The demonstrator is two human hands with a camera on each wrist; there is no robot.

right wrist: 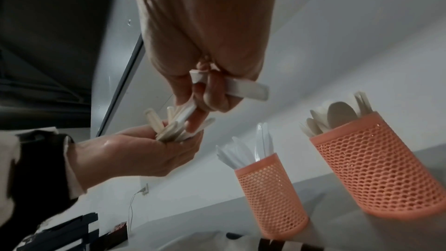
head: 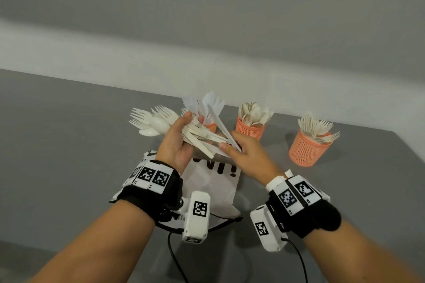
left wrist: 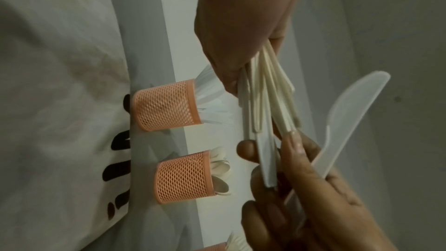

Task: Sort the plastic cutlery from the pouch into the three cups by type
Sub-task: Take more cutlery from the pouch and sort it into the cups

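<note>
My left hand [head: 178,139] grips a fanned bundle of cream forks and spoons [head: 156,120] by the handles, above the white pouch [head: 213,184]. My right hand [head: 232,148] holds a white knife [head: 219,125] between its fingers, blade up. In the left wrist view the right hand's thumb and forefinger also pinch one handle [left wrist: 265,159] of the bundle [left wrist: 270,98]. Three orange mesh cups stand behind: the knife cup [head: 210,127], partly hidden by my hands, the spoon cup [head: 250,131] and the fork cup [head: 307,150]. The right wrist view shows the knife handle [right wrist: 246,89] across my curled fingers.
The pouch lies flat on the grey table [head: 69,145] with black lettering and a drawstring near my wrists. A white wall band [head: 207,57] runs along the table's far edge. Cables hang from the wrist cameras.
</note>
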